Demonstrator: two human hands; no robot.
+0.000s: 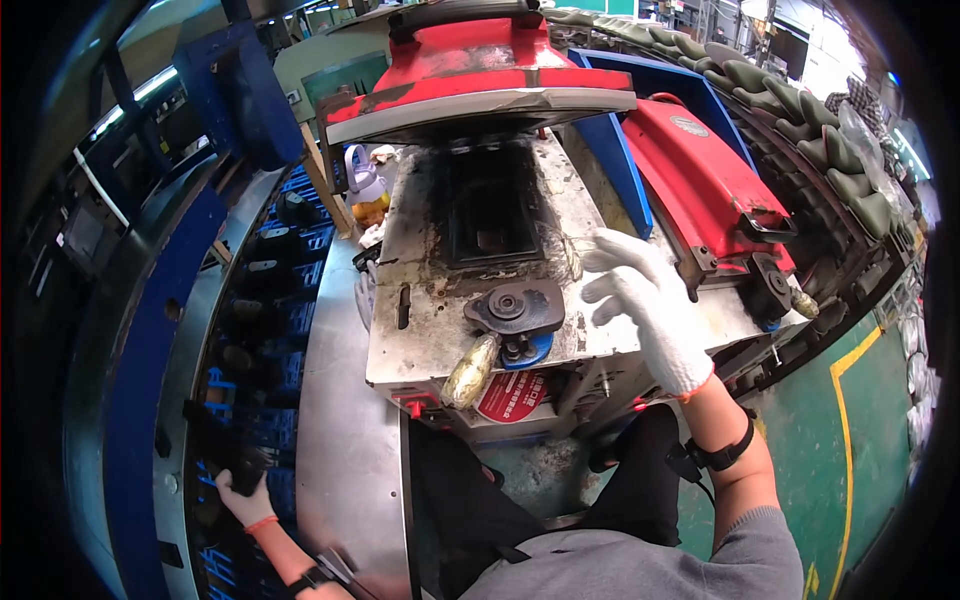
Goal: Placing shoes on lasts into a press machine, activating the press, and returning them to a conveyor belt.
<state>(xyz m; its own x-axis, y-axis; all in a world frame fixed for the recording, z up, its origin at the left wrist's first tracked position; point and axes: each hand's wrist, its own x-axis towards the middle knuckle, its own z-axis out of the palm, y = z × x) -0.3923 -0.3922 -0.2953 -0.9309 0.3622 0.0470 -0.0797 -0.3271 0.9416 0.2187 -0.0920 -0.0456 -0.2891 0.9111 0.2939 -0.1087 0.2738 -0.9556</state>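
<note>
My right hand (640, 300), in a white knit glove, hovers with fingers spread over the right part of a stained grey machine table (410, 300), holding nothing. Just left of it sits a dark round fitting (515, 308) on the table, with a taped handle (470, 370) at the front edge. My left hand (240, 495), also gloved, reaches far down to the left and grips a dark shoe-like piece (225, 455) on the blue conveyor line (265, 300). The piece is blurred and partly hidden by the hand.
A red press head (470, 70) hangs over the table. A red cover (700, 180) and blue panel (620, 170) stand at the right. Several olive shoe parts (800, 120) curve along a rack at the far right. A plastic bottle (365, 185) stands at the left rear.
</note>
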